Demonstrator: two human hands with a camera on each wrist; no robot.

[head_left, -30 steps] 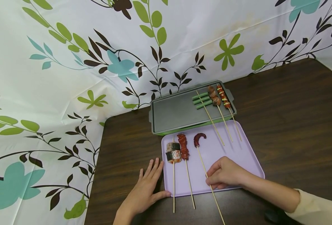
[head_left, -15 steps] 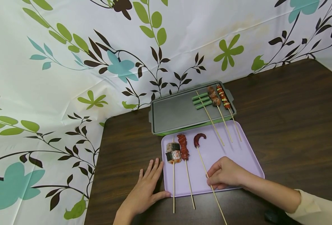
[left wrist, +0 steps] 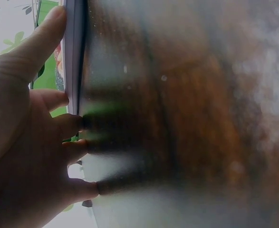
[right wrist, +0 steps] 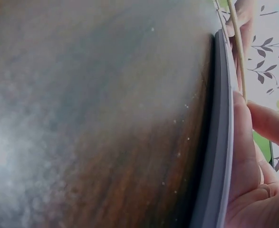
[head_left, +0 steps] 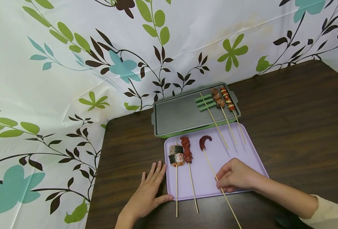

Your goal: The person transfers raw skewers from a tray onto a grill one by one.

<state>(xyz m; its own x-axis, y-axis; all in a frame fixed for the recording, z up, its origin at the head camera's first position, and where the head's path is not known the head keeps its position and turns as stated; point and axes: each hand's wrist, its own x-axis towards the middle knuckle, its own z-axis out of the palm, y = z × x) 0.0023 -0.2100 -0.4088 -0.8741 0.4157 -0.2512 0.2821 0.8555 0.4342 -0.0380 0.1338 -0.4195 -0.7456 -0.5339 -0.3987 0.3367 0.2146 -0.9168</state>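
In the head view my right hand (head_left: 237, 176) pinches the stick of a curled tentacle skewer (head_left: 205, 142) between thumb and fingers, over the lower right of the lilac tray (head_left: 214, 194). The right wrist view shows the thumb and fingers (right wrist: 244, 142) at the stick, beside the tray's edge. My left hand (head_left: 147, 190) lies with straight, spread fingers on the table, its thumb touching the tray's lower left corner. Just right of it on the tray lie a skewer with black-banded rolls (head_left: 176, 155) and a red meat skewer (head_left: 187, 150), their sticks overhanging the front edge.
Behind the tray stands a grey griddle (head_left: 174, 114) with a green base. At its right end lie a green-stalk skewer (head_left: 206, 102), a brown meat skewer (head_left: 218, 98) and a red-and-yellow skewer (head_left: 227, 98). Beneath everything is a dark wooden table (head_left: 289, 121); a patterned curtain (head_left: 186, 38) hangs behind.
My right hand has shifted slightly right, with the tentacle skewer moving right along the tray. The left hand and the other skewers have stayed in place.
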